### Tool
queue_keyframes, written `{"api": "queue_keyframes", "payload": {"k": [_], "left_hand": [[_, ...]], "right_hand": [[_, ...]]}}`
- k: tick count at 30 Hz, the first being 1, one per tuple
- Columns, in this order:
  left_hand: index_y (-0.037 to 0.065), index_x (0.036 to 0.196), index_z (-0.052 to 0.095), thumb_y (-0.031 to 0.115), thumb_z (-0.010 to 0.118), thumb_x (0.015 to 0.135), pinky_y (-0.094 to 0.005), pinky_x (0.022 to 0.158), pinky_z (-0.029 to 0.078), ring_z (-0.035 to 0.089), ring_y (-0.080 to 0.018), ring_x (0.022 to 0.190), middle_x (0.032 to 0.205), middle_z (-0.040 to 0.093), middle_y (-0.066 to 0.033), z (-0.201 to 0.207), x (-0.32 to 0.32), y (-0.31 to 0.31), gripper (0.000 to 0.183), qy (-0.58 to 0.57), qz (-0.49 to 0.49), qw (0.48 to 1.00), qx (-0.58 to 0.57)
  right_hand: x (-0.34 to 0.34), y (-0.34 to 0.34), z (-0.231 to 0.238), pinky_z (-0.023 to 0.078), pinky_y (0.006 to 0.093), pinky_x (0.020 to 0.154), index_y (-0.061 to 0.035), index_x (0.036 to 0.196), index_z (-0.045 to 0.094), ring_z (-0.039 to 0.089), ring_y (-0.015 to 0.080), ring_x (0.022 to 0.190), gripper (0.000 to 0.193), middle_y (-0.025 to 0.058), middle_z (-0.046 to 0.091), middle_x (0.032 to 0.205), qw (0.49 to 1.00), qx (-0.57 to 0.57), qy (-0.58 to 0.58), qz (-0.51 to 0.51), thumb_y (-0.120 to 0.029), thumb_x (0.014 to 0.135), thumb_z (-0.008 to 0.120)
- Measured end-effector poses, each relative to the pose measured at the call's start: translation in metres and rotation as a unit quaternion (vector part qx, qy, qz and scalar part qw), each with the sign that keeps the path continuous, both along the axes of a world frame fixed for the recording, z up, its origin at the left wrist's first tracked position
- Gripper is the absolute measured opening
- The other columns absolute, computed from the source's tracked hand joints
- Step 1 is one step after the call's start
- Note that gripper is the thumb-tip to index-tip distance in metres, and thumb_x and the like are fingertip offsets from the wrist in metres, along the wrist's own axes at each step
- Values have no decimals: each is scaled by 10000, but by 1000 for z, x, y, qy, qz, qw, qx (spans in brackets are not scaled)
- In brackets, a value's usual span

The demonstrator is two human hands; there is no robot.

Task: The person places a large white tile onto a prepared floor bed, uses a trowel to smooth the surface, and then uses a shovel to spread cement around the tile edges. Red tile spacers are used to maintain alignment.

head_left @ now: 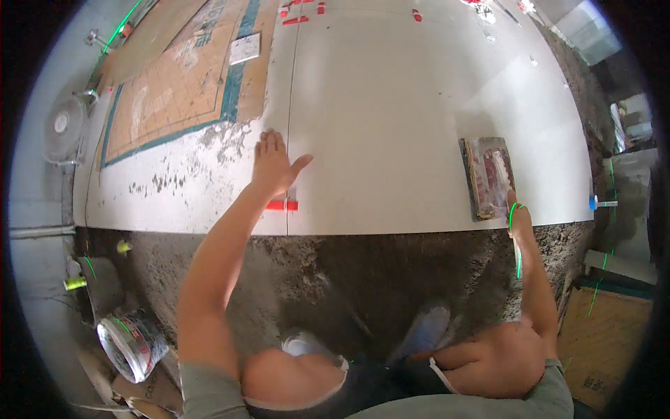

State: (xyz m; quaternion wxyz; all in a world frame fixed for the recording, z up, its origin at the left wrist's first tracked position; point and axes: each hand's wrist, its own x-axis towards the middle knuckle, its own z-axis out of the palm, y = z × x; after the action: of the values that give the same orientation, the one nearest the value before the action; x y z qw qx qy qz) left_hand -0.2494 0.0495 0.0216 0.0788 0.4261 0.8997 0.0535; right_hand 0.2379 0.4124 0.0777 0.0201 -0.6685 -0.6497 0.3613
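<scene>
Kneeling over a freshly tiled floor, the person has the left hand (274, 164) pressed flat and open, fingers spread, right on the seam between two big white tiles near the middle of the frame. It's not gripping anything, just palm down on the large white tile (391, 119) and its dusty neighbour (181, 188) to the left. Just below that hand, at the near edge of the tiles, a red levelling clip (282, 205) sits in the joint, close to the wrist but not touched. Over on the right side of the frame, the right hand (518, 218) rests at the tile's near edge, touching the lower corner of a clear plastic bag (488, 176) of red clips lying on the tile; can't really tell if the fingers are pinching it or just resting against it. Below the tiles there's a strip of rough grey mortar bed (335, 272). More red clips (294, 15) are scattered at the top of the frame, a small white fan (64, 127) stands at the upper left, and a bucket (131, 345) sits at the lower left. Both knees show at the bottom edge.
</scene>
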Motion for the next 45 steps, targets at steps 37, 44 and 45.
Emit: {"api": "queue_keyframes", "payload": {"k": [37, 44, 45], "left_hand": [[-53, 1494, 246, 467, 431, 985, -454, 1200, 169, 207, -379, 1463, 1573, 233, -230, -36, -66, 101, 751, 87, -66, 989, 97], [-35, 1490, 277, 403, 432, 984, -462, 1200, 167, 212, -369, 1464, 1564, 266, -213, -47, -71, 50, 687, 75, -45, 989, 123], [-33, 1491, 276, 396, 427, 985, -467, 1201, 162, 206, -364, 1468, 1566, 263, -213, -46, -72, 49, 680, 75, -47, 987, 131]], "right_hand": [[-36, 61, -34, 506, 443, 668, 92, 821, 650, 655, 372, 673, 895, 246, 633, 698, 982, 143, -121, 28, -756, 899, 376], [-42, 51, -15, 467, 502, 876, 150, 958, 643, 582, 524, 1030, 916, 396, 609, 980, 987, 98, -116, 50, -723, 921, 367], [-40, 53, -17, 468, 505, 870, 143, 959, 645, 586, 522, 1020, 904, 393, 612, 972, 982, 120, -130, 60, -717, 925, 367]]}}
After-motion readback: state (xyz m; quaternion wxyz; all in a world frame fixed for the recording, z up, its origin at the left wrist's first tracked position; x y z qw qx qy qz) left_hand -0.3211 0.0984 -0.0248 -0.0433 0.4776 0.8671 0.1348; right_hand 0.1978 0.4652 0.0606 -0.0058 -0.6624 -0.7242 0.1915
